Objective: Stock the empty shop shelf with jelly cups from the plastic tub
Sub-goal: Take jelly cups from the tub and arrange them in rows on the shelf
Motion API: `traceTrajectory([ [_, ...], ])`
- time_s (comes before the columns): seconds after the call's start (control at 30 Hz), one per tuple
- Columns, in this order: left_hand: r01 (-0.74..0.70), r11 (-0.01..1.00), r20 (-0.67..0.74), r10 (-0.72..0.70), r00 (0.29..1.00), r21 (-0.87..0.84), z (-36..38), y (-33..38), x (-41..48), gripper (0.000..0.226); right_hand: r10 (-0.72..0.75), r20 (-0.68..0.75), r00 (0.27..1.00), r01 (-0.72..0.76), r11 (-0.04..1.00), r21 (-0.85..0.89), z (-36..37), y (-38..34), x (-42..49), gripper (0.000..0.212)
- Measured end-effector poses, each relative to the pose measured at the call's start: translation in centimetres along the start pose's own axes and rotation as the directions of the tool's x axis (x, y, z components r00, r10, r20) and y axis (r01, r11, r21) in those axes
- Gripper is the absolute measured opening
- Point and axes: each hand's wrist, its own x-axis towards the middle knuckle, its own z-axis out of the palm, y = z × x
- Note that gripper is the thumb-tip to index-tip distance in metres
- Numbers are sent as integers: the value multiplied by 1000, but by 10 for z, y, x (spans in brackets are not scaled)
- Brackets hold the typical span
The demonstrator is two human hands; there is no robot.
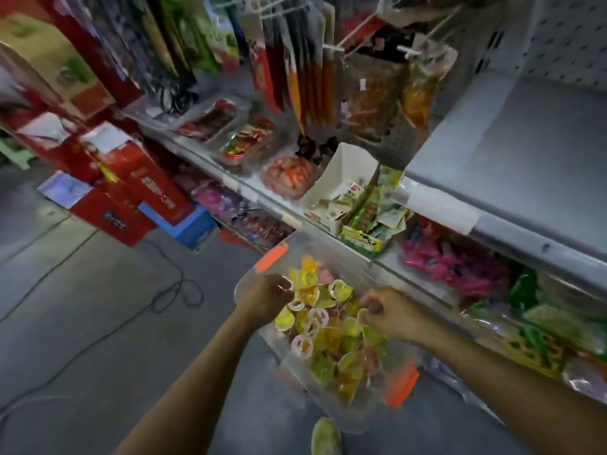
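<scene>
Tub (pixel 331 412): clear, lower centre, motion-blurred, long axis upper left to lower right. Jelly cups (pixel 323 336) heaped inside. Left hand (pixel 267 298) and right hand (pixel 389 311) above, fingers curled; grasp indiscernible. Shelf (pixel 499 149): upper right.

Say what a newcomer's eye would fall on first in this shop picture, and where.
First the bright yellow, orange and pink jelly cups heaped in the clear plastic tub, bottom centre, with the left hand gripping its left rim and the right hand at its right side. Then the bare grey shelf, upper right, stands out beside the crowded hanging packets.
</scene>
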Motion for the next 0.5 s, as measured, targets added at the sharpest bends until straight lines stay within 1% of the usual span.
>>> traceTrajectory([
  [0.03, 6, 1000, 30, -7, 1000, 19, 9, -8, 18, 27, 56, 9, 998, -56, 996, 73, 14, 6, 22, 2],
  [0.1, 6, 999, 81, -10, 997, 52, 26, -20, 50, 31, 171, -6, 985, -167, 967, 194, 43, 21, 62, 19],
  [0.13, -6, 999, 102, 1, 995, 52, 35, -24, 65, 34, 235, -6, 972, -227, 945, 237, 54, 26, 79, 22],
  [0.17, -23, 999, 123, 17, 992, 48, 45, -29, 80, 37, 291, 0, 957, -278, 916, 288, 66, 32, 95, 20],
  [0.23, -53, 995, 153, 41, 987, 79, 62, -35, 106, 41, 390, 12, 921, -368, 858, 358, 87, 42, 123, 8],
  [0.3, -79, 987, 155, 58, 986, 137, 80, -41, 131, 45, 497, 13, 868, -455, 782, 426, 104, 50, 147, 5],
  [0.33, -89, 983, 153, 65, 986, 162, 88, -43, 141, 48, 561, 13, 828, -499, 726, 473, 112, 54, 157, 8],
  [0.37, -102, 976, 147, 74, 986, 192, 95, -44, 150, 51, 615, 13, 788, -523, 659, 540, 122, 57, 168, 15],
  [0.4, -114, 967, 144, 83, 986, 228, 102, -46, 159, 53, 661, 12, 750, -527, 587, 614, 131, 59, 178, 28],
  [0.43, -131, 955, 146, 94, 985, 266, 107, -47, 166, 54, 698, 1, 716, -510, 522, 684, 142, 63, 190, 47],
  [0.47, -152, 938, 148, 110, 983, 310, 109, -47, 172, 54, 734, -17, 679, -495, 474, 728, 152, 66, 200, 64],
  [0.5, -177, 917, 144, 133, 981, 358, 112, -48, 178, 52, 764, -39, 644, -486, 449, 750, 162, 70, 211, 75],
])
